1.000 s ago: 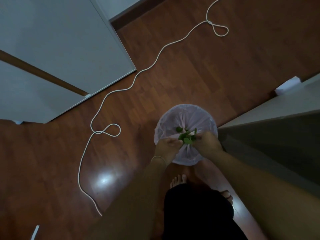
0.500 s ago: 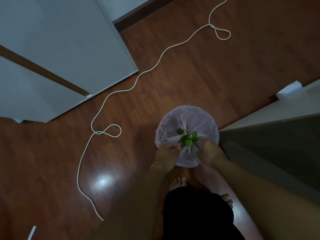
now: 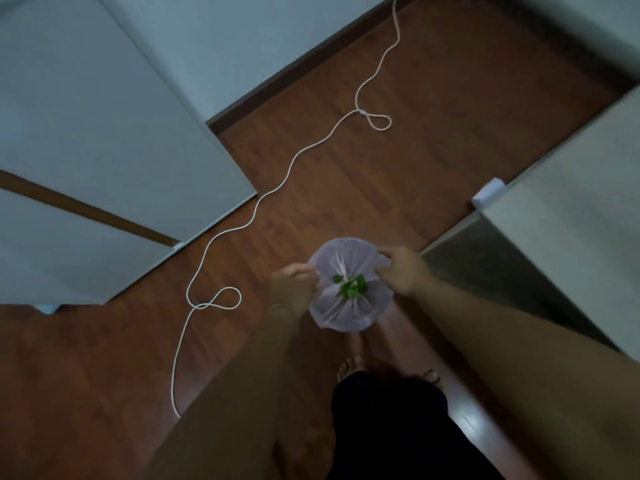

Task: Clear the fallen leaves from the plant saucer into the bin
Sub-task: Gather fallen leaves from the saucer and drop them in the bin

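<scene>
leaves in the bin, both hands at the liner

the wood floor [image 3: 381, 174] spreads under me, a white cord [image 3: 277, 188] snaking across it. my lined bin [image 3: 349, 313] stands just ahead of my bare feet [image 3: 349, 368]. my right hand [image 3: 403, 270] pinches the liner's far right edge; my left hand [image 3: 294, 289] pinches its left edge. the green leaves [image 3: 353, 289] lie in the liner's middle, apart from both hands.
</scene>
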Demonstrator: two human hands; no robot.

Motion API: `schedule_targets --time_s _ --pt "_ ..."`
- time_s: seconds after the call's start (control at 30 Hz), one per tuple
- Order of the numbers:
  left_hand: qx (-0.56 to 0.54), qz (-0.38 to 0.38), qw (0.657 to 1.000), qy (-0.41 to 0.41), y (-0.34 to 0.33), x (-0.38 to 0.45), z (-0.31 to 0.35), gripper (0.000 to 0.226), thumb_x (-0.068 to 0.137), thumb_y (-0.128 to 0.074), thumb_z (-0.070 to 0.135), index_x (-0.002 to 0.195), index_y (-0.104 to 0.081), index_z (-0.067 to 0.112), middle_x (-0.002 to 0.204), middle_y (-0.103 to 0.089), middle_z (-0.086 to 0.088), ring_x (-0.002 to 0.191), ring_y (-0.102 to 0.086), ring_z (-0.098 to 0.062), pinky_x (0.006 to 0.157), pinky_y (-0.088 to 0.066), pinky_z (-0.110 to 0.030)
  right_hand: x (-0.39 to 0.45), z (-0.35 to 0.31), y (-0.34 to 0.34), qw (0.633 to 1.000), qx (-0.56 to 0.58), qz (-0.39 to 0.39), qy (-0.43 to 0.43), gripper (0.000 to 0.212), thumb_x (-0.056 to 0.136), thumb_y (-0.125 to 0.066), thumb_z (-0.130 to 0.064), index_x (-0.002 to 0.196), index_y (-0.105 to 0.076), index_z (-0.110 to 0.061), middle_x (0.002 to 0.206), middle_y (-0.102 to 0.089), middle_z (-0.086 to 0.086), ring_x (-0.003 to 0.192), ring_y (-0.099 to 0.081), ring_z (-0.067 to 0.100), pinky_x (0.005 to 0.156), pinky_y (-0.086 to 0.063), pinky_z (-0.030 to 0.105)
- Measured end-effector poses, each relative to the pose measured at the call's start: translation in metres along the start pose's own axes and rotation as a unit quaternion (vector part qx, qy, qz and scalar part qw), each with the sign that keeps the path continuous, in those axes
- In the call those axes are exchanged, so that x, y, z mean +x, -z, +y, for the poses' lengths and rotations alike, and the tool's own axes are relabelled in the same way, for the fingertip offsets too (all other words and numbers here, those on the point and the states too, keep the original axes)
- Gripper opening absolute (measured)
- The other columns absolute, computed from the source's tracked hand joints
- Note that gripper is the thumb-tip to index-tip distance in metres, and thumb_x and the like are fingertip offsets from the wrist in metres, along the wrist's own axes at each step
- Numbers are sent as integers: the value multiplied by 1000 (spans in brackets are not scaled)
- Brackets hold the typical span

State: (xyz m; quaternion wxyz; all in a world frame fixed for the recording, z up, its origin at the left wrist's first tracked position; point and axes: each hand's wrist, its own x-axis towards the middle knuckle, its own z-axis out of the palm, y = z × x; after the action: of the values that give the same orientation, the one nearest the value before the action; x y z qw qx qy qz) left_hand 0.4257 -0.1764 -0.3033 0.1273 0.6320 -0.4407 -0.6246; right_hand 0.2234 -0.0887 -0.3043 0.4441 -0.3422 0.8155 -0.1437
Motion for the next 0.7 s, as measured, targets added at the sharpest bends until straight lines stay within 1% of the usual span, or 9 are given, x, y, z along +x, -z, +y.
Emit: schedule_targets --time_s 0.07,0.1,0.17,0.2,0.3,0.37,0.43,0.57,0.7 --pt "4 -5 1000 -24 -2 -30 37 13 80 -70 2 93 -70 4 78 -71 -20 70 -71 -29 68 -62 -37 -29 -20 29 999 19 42 12 41 86 -61 -17 126 -65 -11 123 -69 10 113 -64 27 90 -49 30" --pt "9 -4 999 -42 -4 -43 53 12 81 -70 3 93 -71 5 77 -72 -17 67 -72 -20 66 -62 -31 -42 -28 43 998 25 63 13 42 87 -62 -19 128 -64 -11 129 -67 9 118 -62 26 97 -46 31" --pt "23 -22 997 -67 -7 -74 87 13 83 -67 1 96 -69 1 72 -69 -11 51 -66 -3 52 -55 -18 -69 -42 70 994 44 98 18 43 89 -62 -22 130 -62 -12 133 -65 9 122 -61 25 103 -44 31" --pt "21 -34 997 -68 -10 -87 101 14 84 -66 0 98 -68 -2 71 -67 -12 48 -64 -3 49 -53 -17 -83 -46 82 991 54 117 26 42 89 -61 -23 129 -63 -13 131 -66 9 120 -62 25 103 -45 31" --pt "24 -73 994 -77 -25 -118 136 17 84 -63 0 99 -68 -5 71 -64 -18 56 -64 -18 52 -55 -24 -123 -52 113 978 89 184 32 37 88 -61 -21 124 -67 -13 121 -71 9 110 -67 24 97 -48 29" --pt "34 -101 990 -96 -41 -137 156 8 86 -61 1 90 -68 3 73 -63 -17 60 -63 -21 51 -54 -23 -145 -51 132 966 126 223 28 36 88 -60 -20 122 -69 -14 118 -72 8 106 -68 23 91 -48 26" --pt "50 -127 984 -115 -60 -153 172 10 88 -60 3 87 -68 10 76 -65 -14 65 -66 -23 53 -55 -23 -161 -43 150 952 168 254 23 33 88 -59 -19 119 -70 -14 113 -74 7 98 -69 21 86 -49 24" --pt "81 -186 967 -154 -109 -182 195 14 89 -59 5 99 -68 4 80 -68 -14 70 -68 -27 60 -55 -29 -203 -7 183 922 247 299 9 33 89 -54 -18 117 -70 -13 93 -74 5 83 -72 20 77 -57 33" --pt "111 -258 944 -172 -173 -212 206 20 89 -59 6 108 -62 8 82 -70 -12 67 -68 -25 59 -52 -31 -259 58 205 894 261 365 -24 27 90 -58 -18 114 -72 -15 81 -65 -9 77 -66 14 74 -59 35"
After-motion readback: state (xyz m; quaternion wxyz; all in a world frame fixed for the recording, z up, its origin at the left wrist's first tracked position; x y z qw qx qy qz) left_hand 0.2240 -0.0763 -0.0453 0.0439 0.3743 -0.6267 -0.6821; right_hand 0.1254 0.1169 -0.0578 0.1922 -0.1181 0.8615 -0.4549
